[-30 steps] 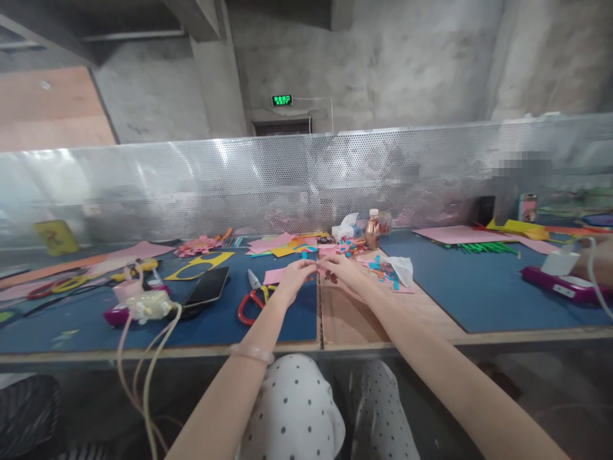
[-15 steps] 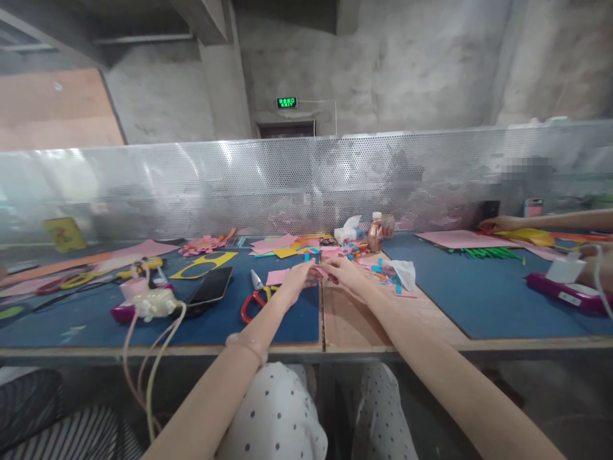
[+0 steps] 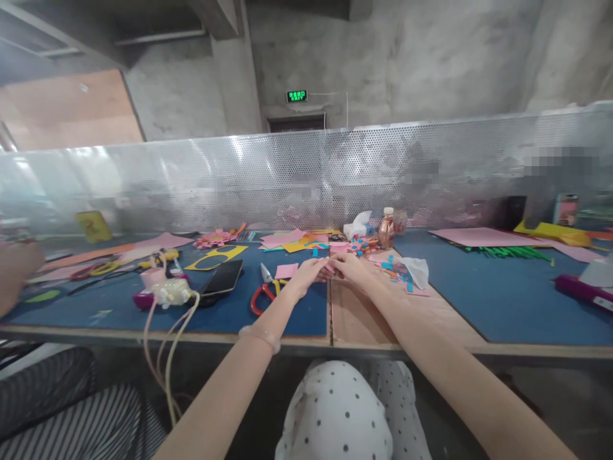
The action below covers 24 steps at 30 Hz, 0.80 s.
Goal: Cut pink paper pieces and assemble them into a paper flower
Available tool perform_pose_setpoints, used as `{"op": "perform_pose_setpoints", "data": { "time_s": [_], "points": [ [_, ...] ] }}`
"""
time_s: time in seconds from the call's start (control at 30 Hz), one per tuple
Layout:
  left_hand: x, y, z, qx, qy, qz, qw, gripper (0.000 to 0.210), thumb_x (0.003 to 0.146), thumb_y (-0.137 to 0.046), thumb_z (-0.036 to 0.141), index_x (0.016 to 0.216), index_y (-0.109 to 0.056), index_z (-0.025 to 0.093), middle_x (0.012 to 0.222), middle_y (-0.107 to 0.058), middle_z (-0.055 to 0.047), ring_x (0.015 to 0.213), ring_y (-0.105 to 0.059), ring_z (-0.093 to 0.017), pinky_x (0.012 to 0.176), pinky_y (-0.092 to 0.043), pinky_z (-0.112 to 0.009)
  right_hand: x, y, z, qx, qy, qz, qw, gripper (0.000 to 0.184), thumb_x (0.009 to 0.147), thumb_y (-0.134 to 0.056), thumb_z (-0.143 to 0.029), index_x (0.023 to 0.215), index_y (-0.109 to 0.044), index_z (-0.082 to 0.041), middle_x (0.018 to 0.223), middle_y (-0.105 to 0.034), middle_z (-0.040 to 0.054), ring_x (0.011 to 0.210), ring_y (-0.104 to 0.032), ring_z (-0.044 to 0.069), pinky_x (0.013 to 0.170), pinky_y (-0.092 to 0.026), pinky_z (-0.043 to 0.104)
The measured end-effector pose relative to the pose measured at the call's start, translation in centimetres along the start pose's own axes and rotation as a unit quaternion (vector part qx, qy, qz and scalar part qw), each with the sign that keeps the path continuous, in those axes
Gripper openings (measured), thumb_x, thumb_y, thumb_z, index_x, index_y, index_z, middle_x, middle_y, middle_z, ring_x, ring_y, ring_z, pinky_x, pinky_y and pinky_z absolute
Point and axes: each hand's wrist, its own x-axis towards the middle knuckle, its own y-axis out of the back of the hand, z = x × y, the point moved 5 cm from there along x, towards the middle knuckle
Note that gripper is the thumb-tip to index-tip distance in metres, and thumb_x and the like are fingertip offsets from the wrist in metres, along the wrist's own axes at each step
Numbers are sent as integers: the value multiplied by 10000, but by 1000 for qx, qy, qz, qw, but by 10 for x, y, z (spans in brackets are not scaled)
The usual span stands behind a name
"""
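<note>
From here, left hand (image 3: 308, 276) and right hand (image 3: 352, 268) meet, fingers bent, tbh can't tell if they're gripping anything; red-handled scissors (image 3: 266, 275) nearby.

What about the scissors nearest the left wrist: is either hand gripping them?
No, the scissors lie on the blue surface, left hand and right hand both to their right.

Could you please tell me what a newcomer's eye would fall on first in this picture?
Probably the person's bare left hand and bare right hand, close together over the middle of the blue-and-wood worktable. Next might come the red-handled metal scissors, lying on the blue surface just left of the left hand. Higher up, the rectangular exit sign with glowing green lettering stands out against the grey concrete wall.
</note>
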Motion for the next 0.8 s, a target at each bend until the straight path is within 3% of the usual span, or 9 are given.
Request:
{"op": "perform_pose_setpoints", "data": {
  "time_s": [0.27,0.67,0.8],
  "points": [
    [0,1,-3,17,-31,-28,999,296,671,-651,410,748,-598,128,764,-660,-73,678,-594,-134,636,-423,-255,-1,2,2,28,-7,9,1000,228,693,-541,-359,632,-561,-140,459,-485,-44,372,-393,61,374,-288,189],
    [-1,0,1,1,-22,17,1000,152,693,-630,242,744,-542,129,755,-637,-56,684,-596,-124,642,-439,-256,-6,5,-6,1,8,0,1000,323,686,-571,-458,665,-610,-138,583,-583,2,422,-374,54,397,-284,189],
    [0,3,-1,-25,-15,39,999,182,676,-655,239,728,-514,138,730,-618,-42,675,-594,-120,665,-462,-272,-2,7,2,12,-16,27,999,371,749,-493,-498,730,-615,-148,654,-603,32,486,-459,84,409,-336,192]
  ]
}}
